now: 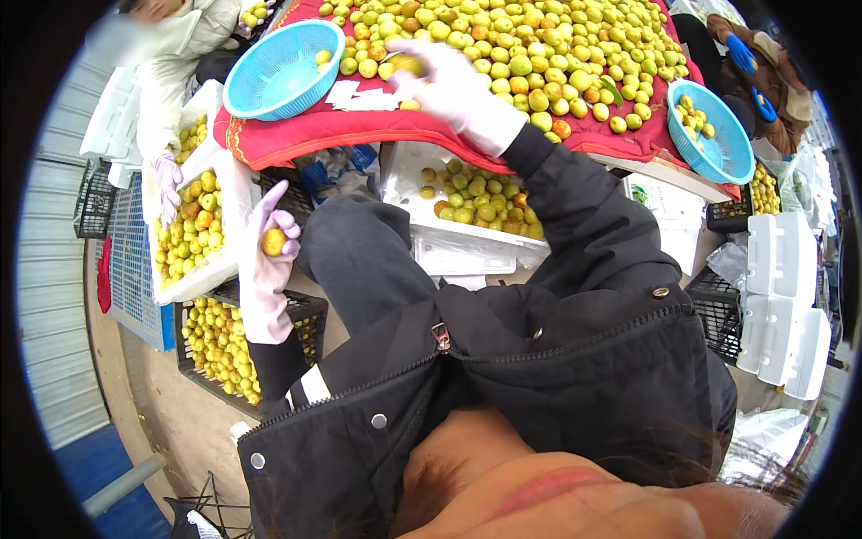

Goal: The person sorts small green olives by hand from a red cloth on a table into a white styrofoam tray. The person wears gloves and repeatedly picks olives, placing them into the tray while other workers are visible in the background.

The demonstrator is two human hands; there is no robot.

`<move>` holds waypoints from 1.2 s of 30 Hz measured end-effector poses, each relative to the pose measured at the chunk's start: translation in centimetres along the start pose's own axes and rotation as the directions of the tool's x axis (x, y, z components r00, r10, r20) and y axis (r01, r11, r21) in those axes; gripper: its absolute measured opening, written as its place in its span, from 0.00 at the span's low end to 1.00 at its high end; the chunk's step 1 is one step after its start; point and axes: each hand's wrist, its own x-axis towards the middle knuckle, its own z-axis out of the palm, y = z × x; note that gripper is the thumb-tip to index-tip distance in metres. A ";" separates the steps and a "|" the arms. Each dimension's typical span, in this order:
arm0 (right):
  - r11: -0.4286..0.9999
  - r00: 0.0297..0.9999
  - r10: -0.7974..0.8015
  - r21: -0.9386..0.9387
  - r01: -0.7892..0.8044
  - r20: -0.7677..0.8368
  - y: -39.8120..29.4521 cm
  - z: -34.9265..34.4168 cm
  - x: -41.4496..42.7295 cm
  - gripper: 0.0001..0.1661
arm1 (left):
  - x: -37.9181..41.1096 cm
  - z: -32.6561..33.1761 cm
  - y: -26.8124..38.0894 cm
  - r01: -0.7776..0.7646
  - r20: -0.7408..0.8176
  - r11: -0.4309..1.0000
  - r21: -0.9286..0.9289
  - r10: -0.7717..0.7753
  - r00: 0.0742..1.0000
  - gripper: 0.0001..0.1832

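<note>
My left hand (pixel 273 242), in a pale lilac glove, holds one orange-brown jujube-like fruit (pixel 273 242) against its palm, with the index finger stretched out. It is beside a white foam box (pixel 232 222) of similar fruit. Over the front of the red cloth (pixel 323 138), my gloved right hand (pixel 454 84) is blurred, its fingers and thumb around a yellow-green fruit (pixel 407 64). A broad spread of green and brownish fruit (pixel 518 64) covers the cloth behind it. Several white paper slips (pixel 363 99) lie left of this hand.
A blue plastic basket (pixel 279 74) with a few fruits stands at left, another (pixel 714 145) at right. Below the table is a white foam tray (pixel 411 202) of fruit. A black crate (pixel 192 357) holds more. One co-worker's gloved hand (pixel 168 185) reaches into the foam box; another person (pixel 768 87) sits at right.
</note>
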 end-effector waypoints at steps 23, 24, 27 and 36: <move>0.606 0.976 0.114 -0.792 0.079 0.185 22.5 -4.5 14.2 0.26 | -15.2 -24.0 -7.3 0.425 -0.830 0.713 0.558 0.480 0.284 0.42; 0.649 0.977 0.144 -0.760 0.025 0.155 21.4 -4.6 14.1 0.26 | -14.4 -23.8 -7.2 0.595 -0.742 0.505 0.626 0.619 0.255 0.42; 0.756 0.994 0.046 -0.647 -0.103 -0.104 14.8 -2.5 13.4 0.24 | -10.5 -19.2 -5.2 0.327 -0.606 0.513 0.794 0.713 0.351 0.40; 0.855 0.760 -0.511 0.150 0.496 0.401 -10.0 13.5 0.5 0.28 | 0.1 -1.0 -2.0 0.163 0.340 0.604 -0.780 0.189 0.921 0.26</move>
